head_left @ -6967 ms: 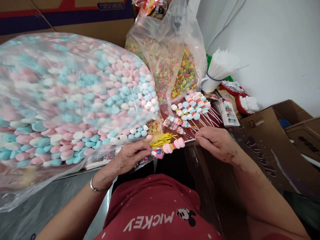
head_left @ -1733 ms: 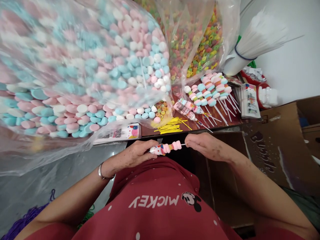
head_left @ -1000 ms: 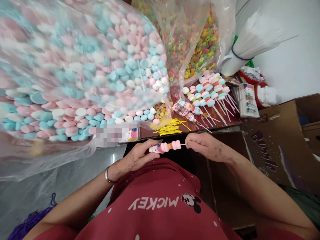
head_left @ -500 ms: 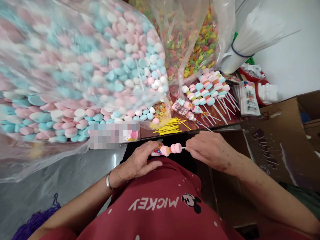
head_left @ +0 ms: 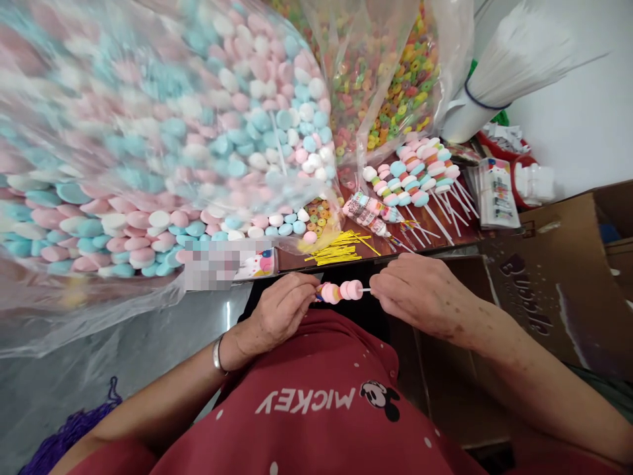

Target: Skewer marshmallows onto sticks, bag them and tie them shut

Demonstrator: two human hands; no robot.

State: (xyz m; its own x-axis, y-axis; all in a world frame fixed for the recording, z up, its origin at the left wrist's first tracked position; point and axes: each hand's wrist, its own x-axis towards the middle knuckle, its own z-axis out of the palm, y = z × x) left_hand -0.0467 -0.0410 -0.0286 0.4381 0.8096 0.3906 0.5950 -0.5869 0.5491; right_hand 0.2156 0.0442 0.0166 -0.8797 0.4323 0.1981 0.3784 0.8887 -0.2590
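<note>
A skewer of pink marshmallow discs (head_left: 342,290) lies level between my two hands, just above my red shirt. My left hand (head_left: 277,311) is closed round its left end, where a printed wrapper barely shows. My right hand (head_left: 425,293) pinches the white stick at the right end. Yellow twist ties (head_left: 341,248) lie on the table edge just beyond the skewer. Finished wrapped skewers (head_left: 368,212) and bare ones (head_left: 414,178) lie further back.
A huge clear bag of pink, blue and white marshmallows (head_left: 148,132) fills the left. A bag of coloured cereal rings (head_left: 383,86) stands behind. A bundle of white sticks (head_left: 499,66), printed wrappers (head_left: 497,194) and a cardboard box (head_left: 548,284) sit to the right.
The skewer stays between both hands. My left hand has closed further over its left end, hiding most of the printed wrapper; my right hand shifted slightly along the stick.
</note>
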